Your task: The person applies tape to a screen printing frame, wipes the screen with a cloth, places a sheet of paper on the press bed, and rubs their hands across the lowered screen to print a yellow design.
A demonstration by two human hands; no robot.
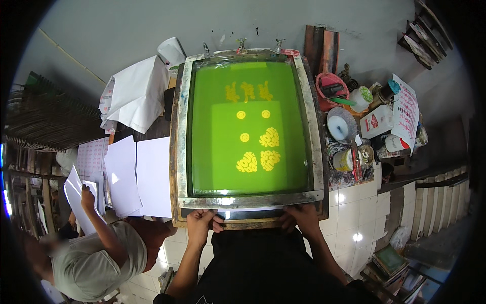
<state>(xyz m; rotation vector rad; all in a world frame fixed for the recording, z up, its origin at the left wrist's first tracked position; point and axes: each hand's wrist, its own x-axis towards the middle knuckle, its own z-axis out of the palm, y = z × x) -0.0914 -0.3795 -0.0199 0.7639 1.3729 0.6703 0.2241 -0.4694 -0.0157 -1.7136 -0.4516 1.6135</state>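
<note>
A silk-screen frame with a green mesh lies in front of me, its yellow shapes showing as figures, round spots and rounded patches. It rests over a wood-edged board. A thin white strip, the near edge of a sheet of paper, shows beneath the frame's front bar. My left hand is closed at that edge, left of the middle, thumb and fingers pinching by the paper. At the right end my right hand is closed on the same edge, its fingertips partly hidden in shadow.
To the left lie stacks of white paper and a large white bag. A co-worker handles sheets there. Hinge clamps hold the frame's far side. At right stand a pink basin, tubs and a white jug.
</note>
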